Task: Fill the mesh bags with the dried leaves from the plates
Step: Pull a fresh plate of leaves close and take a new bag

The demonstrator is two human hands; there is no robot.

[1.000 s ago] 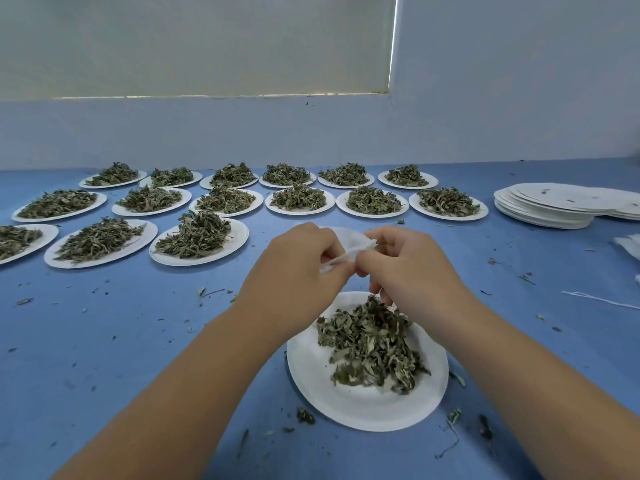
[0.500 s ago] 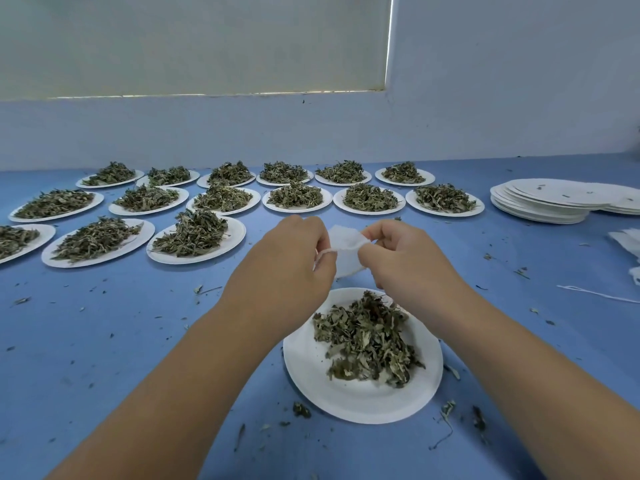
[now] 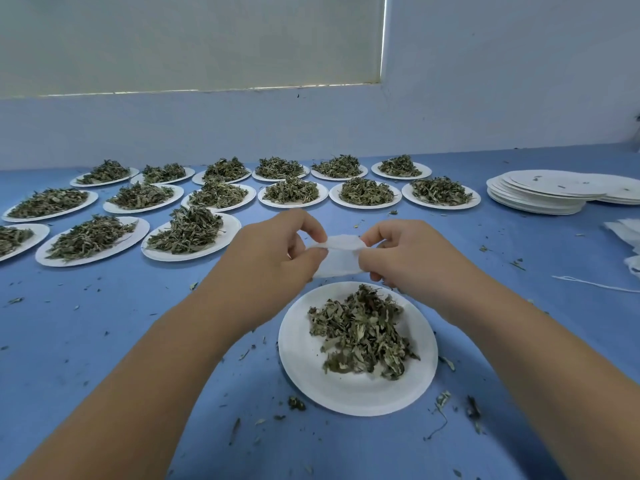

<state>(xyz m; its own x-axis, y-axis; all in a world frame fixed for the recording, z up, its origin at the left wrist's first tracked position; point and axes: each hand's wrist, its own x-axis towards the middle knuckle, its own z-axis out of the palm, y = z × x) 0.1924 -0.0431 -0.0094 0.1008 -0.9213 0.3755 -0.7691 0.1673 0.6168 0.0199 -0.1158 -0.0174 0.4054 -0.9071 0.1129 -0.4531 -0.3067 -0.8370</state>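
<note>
A small white mesh bag hangs above the blue table, its mouth pulled open between my two hands. My left hand pinches the bag's left edge and my right hand pinches its right edge. Just below and nearer to me sits a white paper plate with a heap of dried green leaves on it. Several more plates of dried leaves stand in rows across the table behind my hands.
A stack of bare white plates lies at the far right. More white mesh bags and a loose white string lie at the right edge. Leaf crumbs are scattered over the blue tabletop. A pale wall rises behind.
My hands have drawn apart sideways, and the bag's mouth, folded flat a second ago, is now spread open between them.
</note>
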